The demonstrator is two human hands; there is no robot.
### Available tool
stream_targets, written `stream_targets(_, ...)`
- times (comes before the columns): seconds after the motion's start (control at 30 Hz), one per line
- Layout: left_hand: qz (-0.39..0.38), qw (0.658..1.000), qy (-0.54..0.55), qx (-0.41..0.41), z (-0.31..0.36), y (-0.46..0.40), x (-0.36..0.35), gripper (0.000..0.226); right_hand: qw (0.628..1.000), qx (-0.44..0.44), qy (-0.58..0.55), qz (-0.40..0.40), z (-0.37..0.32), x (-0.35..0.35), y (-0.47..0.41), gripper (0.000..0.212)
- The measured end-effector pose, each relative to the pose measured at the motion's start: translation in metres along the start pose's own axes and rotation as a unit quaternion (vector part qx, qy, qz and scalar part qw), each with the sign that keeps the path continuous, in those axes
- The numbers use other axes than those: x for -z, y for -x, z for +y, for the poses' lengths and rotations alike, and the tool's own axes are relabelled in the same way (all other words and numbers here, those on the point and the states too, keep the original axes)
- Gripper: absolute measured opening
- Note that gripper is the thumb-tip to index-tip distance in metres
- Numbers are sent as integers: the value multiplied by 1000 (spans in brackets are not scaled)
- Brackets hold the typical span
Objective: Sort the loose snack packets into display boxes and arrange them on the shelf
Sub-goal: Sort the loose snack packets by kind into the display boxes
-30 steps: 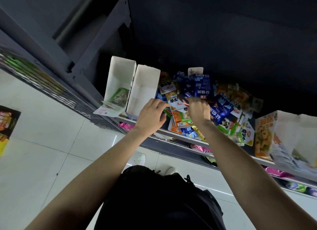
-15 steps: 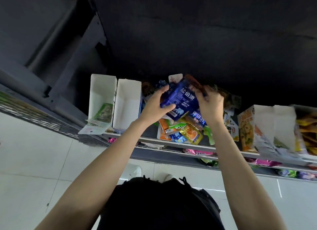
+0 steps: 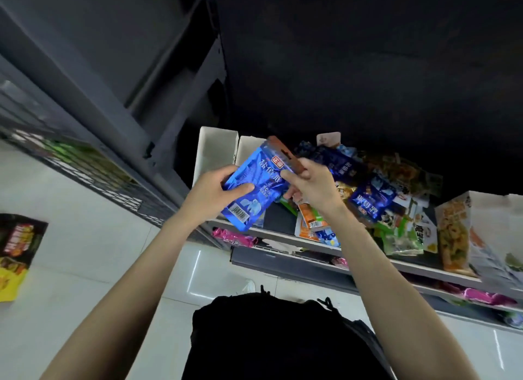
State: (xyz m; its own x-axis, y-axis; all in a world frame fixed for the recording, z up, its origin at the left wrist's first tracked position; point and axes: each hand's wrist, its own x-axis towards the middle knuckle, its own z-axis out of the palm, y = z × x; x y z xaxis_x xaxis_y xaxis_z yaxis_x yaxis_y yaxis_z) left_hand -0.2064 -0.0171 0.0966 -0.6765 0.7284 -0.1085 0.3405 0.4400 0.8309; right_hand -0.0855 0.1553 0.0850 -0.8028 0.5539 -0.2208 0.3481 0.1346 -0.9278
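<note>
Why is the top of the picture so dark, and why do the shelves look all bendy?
In the head view, little light reaches above the shelf, so that area is nearly black; the wide lens curves straight edges; the blue packet held by the left hand and right hand shines with glare; the floor packets at far left look smeared.
</note>
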Motion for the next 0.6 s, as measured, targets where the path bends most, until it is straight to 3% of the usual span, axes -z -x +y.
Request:
stream_targets(0.07, 98, 992, -82, -16, -9, 7, 0, 15, 998, -32, -47, 37, -2, -14, -3, 26)
stream_targets(0.17, 240, 919, -277, -146, -20, 10, -8, 15, 980, -93, -174, 10, -13, -31, -1, 36)
stream_targets(0.23, 267, 875, -314, -254, -25, 9, -19, 19, 976, -91, -197, -8, -19, -38, 1, 25)
stream_targets(0.3, 266, 860, -301, -314, -27, 10, -31, 25, 980, -69, -181, 49, -18, -41, -1, 18)
stream_targets(0.43, 187, 889, -272, -317, -34, 12, -42, 36, 994, 13, -44, 100, -7, -31, -9, 17)
stream_targets(0.53, 146, 959, -116, -213, -39, 13, -33, 45, 982, 116, 97, 110, -3, -30, -11, 18)
stream_targets(0.6, 140, 984, -13, -112, -41, 8, -26, 45, 970, 154, 151, 115, 3, -37, -14, 21)
